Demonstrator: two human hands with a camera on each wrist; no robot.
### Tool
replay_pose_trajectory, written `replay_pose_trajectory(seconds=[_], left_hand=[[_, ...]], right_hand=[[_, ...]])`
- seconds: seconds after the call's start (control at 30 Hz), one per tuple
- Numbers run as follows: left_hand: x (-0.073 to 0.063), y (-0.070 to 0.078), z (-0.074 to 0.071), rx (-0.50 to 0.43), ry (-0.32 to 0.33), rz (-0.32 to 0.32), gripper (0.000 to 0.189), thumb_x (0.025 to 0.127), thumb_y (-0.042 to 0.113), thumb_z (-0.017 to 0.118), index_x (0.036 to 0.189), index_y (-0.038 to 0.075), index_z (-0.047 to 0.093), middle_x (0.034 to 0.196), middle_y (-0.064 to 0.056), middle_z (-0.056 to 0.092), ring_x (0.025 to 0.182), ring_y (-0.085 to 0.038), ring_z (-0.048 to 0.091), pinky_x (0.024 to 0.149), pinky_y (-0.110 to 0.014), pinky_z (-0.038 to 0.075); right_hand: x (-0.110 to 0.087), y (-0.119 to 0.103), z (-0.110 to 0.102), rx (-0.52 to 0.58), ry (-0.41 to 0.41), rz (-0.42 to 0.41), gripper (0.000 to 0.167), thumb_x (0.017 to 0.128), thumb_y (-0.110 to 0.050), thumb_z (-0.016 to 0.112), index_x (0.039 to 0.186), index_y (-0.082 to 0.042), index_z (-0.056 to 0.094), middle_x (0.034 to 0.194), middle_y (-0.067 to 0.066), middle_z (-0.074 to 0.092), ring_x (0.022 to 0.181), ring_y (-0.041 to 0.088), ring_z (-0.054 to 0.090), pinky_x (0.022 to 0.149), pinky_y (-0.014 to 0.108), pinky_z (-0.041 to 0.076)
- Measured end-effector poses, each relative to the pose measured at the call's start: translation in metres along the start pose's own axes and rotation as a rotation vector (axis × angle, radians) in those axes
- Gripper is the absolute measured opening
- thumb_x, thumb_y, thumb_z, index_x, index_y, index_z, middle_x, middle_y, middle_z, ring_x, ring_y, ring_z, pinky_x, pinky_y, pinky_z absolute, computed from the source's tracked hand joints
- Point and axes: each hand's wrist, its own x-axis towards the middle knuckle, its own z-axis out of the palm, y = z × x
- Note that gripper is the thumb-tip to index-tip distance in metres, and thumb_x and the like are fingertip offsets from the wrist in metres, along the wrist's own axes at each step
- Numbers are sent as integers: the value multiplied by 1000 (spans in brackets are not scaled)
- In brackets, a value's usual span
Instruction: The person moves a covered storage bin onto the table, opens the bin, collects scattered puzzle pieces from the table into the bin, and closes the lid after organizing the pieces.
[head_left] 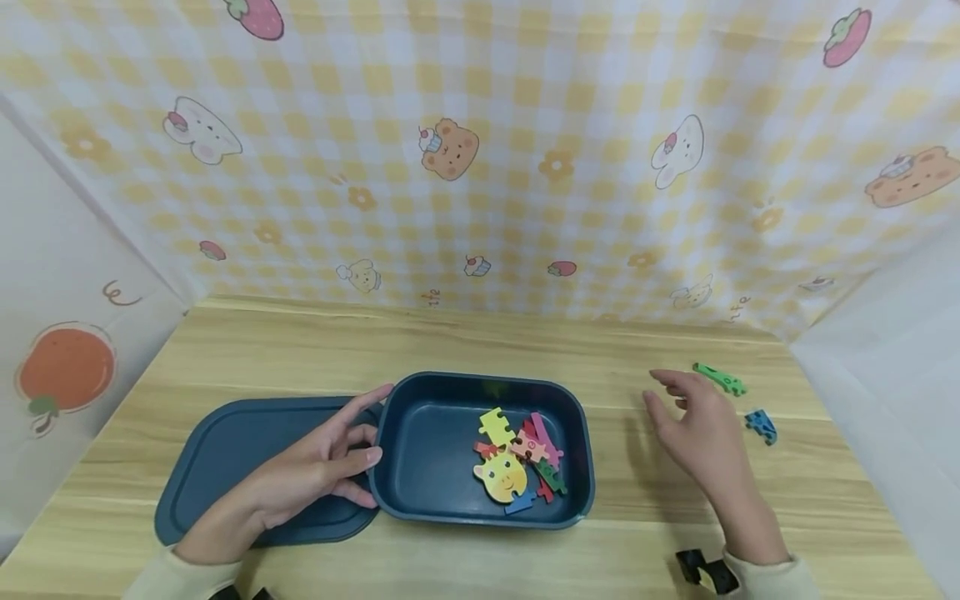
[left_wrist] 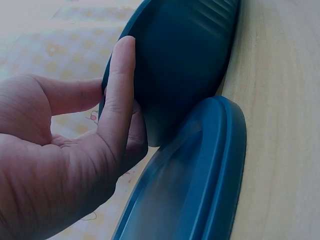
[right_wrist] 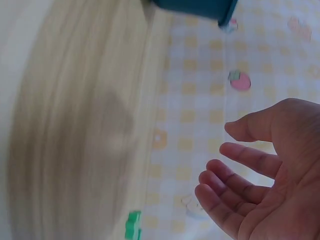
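Observation:
At the left end of a dark blue plastic box (head_left: 420, 467), my left hand (head_left: 311, 471) holds the wall, the thumb at the rim and fingers against the outside. The left wrist view shows that hand (left_wrist: 95, 125) on the box's outer wall (left_wrist: 175, 60). Inside the box's right half lie several colourful puzzle pieces, including a yellow animal-face piece (head_left: 504, 477) and a pale yellow piece (head_left: 496, 427). My right hand (head_left: 693, 429) hovers over the table right of the box, fingers loosely bent and holding nothing; the right wrist view shows its palm (right_wrist: 270, 180).
The matching blue lid (head_left: 225, 458) lies left of the box, partly beneath my left hand. Near the right hand, a green puzzle piece (head_left: 720, 378) and a blue puzzle piece (head_left: 761, 427) lie on the wooden table (head_left: 525, 562). A checked cloth (head_left: 510, 208) hangs behind.

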Motion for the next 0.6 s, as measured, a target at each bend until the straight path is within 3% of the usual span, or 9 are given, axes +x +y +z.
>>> replay_pose_trajectory(seconds=[0.23, 0.43, 0.6], left_hand=[[0, 0, 1, -6, 1, -5, 81, 111, 15, 54, 171, 32, 2, 115, -8, 44, 96, -17, 64, 87, -45, 67], [1, 2, 2, 5, 15, -20, 82, 111, 15, 55, 171, 32, 2, 115, -10, 40, 97, -18, 61, 86, -45, 67], [-1, 2, 1, 12, 29, -39, 83, 111, 15, 56, 171, 33, 1, 121, -14, 40, 101, -21, 59, 86, -46, 67]], right_hand=[[16, 22, -10, -49, -28, 57, 35, 101, -14, 69, 130, 7, 69, 128, 38, 64, 106, 53, 69, 82, 66, 60], [21, 38, -7, -89, -72, 87, 38, 102, -18, 68, 130, 9, 68, 127, 41, 63, 107, 55, 67, 79, 67, 58], [22, 48, 3, -95, -56, 116, 38, 102, -17, 68, 130, 10, 67, 129, 43, 61, 98, 53, 69, 49, 45, 51]])
